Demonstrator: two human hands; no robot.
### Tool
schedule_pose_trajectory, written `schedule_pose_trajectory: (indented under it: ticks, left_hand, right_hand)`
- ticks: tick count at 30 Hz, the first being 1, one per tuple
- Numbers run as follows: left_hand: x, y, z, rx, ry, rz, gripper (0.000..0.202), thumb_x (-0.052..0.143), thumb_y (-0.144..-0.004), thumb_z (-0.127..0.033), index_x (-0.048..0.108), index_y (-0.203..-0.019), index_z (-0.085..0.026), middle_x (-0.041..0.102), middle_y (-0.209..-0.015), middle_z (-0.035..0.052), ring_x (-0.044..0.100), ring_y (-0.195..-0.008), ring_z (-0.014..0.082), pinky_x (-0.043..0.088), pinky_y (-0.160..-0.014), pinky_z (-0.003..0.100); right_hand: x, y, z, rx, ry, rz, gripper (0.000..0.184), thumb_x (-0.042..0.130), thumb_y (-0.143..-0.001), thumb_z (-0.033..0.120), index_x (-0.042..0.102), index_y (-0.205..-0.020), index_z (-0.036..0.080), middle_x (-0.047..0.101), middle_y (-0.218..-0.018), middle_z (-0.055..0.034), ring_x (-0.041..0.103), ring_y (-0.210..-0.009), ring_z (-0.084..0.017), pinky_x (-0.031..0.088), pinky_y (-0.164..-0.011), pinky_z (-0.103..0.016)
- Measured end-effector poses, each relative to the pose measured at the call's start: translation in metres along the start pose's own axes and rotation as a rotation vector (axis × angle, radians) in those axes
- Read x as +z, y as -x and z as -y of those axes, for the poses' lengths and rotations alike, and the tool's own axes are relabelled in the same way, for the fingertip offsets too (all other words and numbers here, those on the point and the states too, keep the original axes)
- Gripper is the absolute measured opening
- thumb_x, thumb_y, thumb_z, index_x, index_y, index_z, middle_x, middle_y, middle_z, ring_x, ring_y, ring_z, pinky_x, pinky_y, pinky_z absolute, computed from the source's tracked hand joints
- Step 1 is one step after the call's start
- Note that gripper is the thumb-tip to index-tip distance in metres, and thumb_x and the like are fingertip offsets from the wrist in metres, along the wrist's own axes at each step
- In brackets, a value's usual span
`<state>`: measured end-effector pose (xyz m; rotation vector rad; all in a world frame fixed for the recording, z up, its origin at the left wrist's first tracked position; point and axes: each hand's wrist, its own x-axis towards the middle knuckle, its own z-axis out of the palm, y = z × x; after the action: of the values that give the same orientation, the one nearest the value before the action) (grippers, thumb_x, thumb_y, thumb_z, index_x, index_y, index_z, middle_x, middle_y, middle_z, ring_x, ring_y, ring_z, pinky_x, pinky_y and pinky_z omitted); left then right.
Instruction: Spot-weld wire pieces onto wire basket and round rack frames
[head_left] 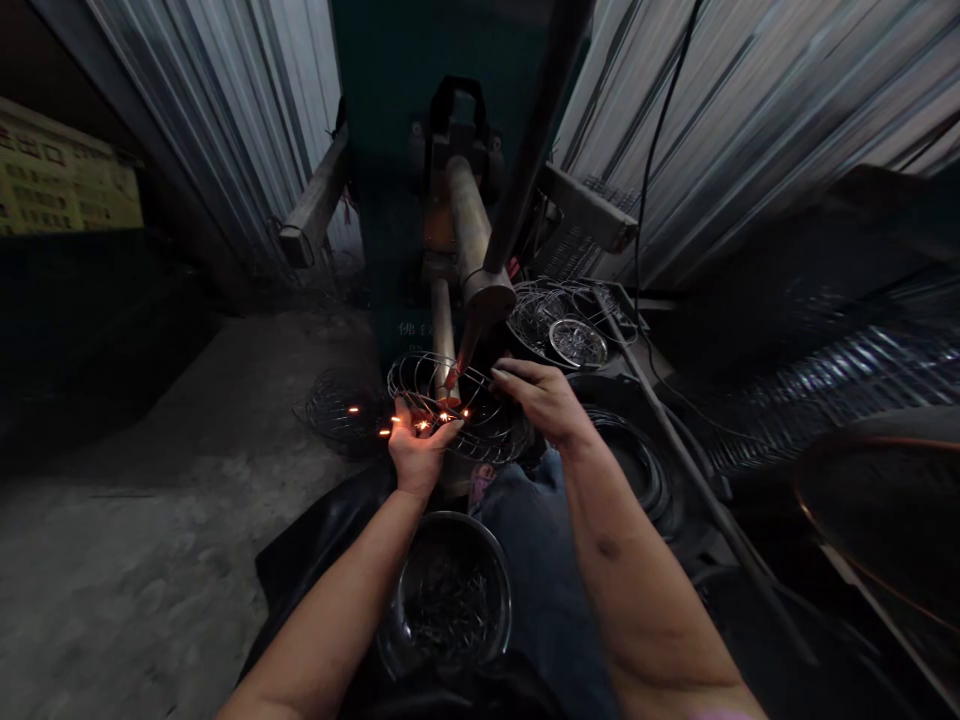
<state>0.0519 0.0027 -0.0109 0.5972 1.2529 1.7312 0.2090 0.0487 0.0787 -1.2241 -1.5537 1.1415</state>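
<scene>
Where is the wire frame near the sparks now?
The wire frame is near the head view's centre, in the left hand, at the lower end of the slim metal rod.

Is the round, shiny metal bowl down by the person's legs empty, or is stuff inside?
Not empty: many thin metal pieces lie jumbled inside the round, shiny metal bowl. I cannot tell how deep they go.

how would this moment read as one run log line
left hand: holding wire frame | right hand: at frame's right side, grip unclear | sparks: near left hand | metal bowl: below, holding small pieces
</scene>
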Motion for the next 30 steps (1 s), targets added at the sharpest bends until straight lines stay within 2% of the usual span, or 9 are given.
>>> schedule_pose_trajectory:
  ticks: [3,5,10,15,19,21,25,28,30]
  left_hand:
    - [-0.005,0.0,0.005,0.039,-0.037,0.041,0.054,0.086,-0.048,-0.021,0.061,-0.096,-0.017,0.064,-0.077,-0.0017,0.059,-0.068,0.0123,0.047,-0.067,0.022]
    - [-0.007,0.0,0.009,0.039,-0.012,0.038,0.052,0.085,-0.051,-0.023,0.06,-0.096,-0.017,0.063,-0.075,-0.0025,0.058,-0.066,0.0113,0.046,-0.065,0.022]
    - [-0.003,-0.001,0.013,-0.056,0.185,-0.012,0.052,0.084,-0.05,-0.021,0.058,-0.095,-0.017,0.066,-0.083,0.0003,0.061,-0.071,0.0131,0.048,-0.071,0.026]
    - [0.002,-0.006,0.008,-0.113,0.213,-0.07,0.051,0.084,-0.048,-0.021,0.059,-0.092,-0.015,0.064,-0.076,-0.0013,0.06,-0.066,0.0127,0.049,-0.069,0.029]
    - [0.004,-0.007,0.006,-0.17,0.227,-0.098,0.051,0.084,-0.046,-0.021,0.059,-0.09,-0.015,0.065,-0.077,-0.0004,0.061,-0.068,0.0132,0.048,-0.068,0.028]
    - [0.005,-0.006,0.005,-0.2,0.234,-0.106,0.051,0.085,-0.044,-0.02,0.06,-0.089,-0.014,0.064,-0.076,-0.0007,0.06,-0.067,0.0125,0.048,-0.066,0.027]
    - [0.005,-0.002,0.002,-0.251,0.261,-0.116,0.052,0.084,-0.042,-0.018,0.059,-0.088,-0.014,0.065,-0.077,-0.0004,0.06,-0.066,0.0123,0.048,-0.065,0.028]
    - [0.005,0.002,-0.001,-0.292,0.3,-0.114,0.048,0.083,-0.043,-0.018,0.058,-0.084,-0.015,0.065,-0.076,-0.0003,0.061,-0.068,0.0143,0.049,-0.068,0.032]
    - [0.005,0.004,-0.001,-0.313,0.326,-0.119,0.044,0.082,-0.044,-0.019,0.057,-0.08,-0.015,0.064,-0.073,-0.001,0.062,-0.07,0.015,0.05,-0.071,0.035]
  right_hand:
    - [-0.021,0.019,-0.013,0.113,-0.078,-0.008,0.036,0.079,-0.06,0.041,0.076,-0.088,0.018,0.072,-0.081,-0.0044,0.063,-0.074,-0.017,0.048,-0.071,-0.03]
    - [-0.025,0.026,-0.019,0.155,-0.095,-0.005,0.038,0.083,-0.053,0.038,0.076,-0.085,0.018,0.073,-0.081,-0.0057,0.064,-0.074,-0.019,0.049,-0.075,-0.034]
    - [-0.005,0.018,-0.013,0.091,-0.046,-0.086,0.034,0.079,-0.056,0.037,0.077,-0.083,0.017,0.074,-0.08,-0.0061,0.066,-0.076,-0.022,0.051,-0.077,-0.037]
    - [0.01,-0.004,0.0,-0.001,0.042,-0.085,0.026,0.075,-0.058,0.035,0.077,-0.079,0.018,0.074,-0.08,-0.0052,0.067,-0.081,-0.023,0.05,-0.081,-0.037]
    - [0.013,-0.011,0.001,-0.027,0.094,-0.083,0.024,0.074,-0.059,0.036,0.076,-0.075,0.018,0.072,-0.076,-0.0039,0.065,-0.078,-0.022,0.05,-0.076,-0.034]
    - [0.008,-0.009,-0.002,-0.007,0.075,-0.06,0.027,0.074,-0.061,0.039,0.076,-0.077,0.017,0.071,-0.075,-0.0037,0.064,-0.074,-0.02,0.05,-0.071,-0.032]
    - [-0.013,0.002,-0.01,0.122,-0.074,0.016,0.038,0.079,-0.059,0.042,0.076,-0.089,0.018,0.072,-0.079,-0.0043,0.064,-0.07,-0.018,0.05,-0.069,-0.032]
    - [-0.024,0.007,-0.014,0.146,-0.062,0.015,0.035,0.082,-0.053,0.038,0.077,-0.081,0.018,0.072,-0.076,-0.0051,0.064,-0.071,-0.019,0.051,-0.071,-0.035]
    - [-0.023,0.006,-0.014,0.113,-0.032,0.002,0.032,0.082,-0.052,0.036,0.077,-0.077,0.017,0.072,-0.076,-0.0055,0.065,-0.073,-0.02,0.051,-0.073,-0.036]
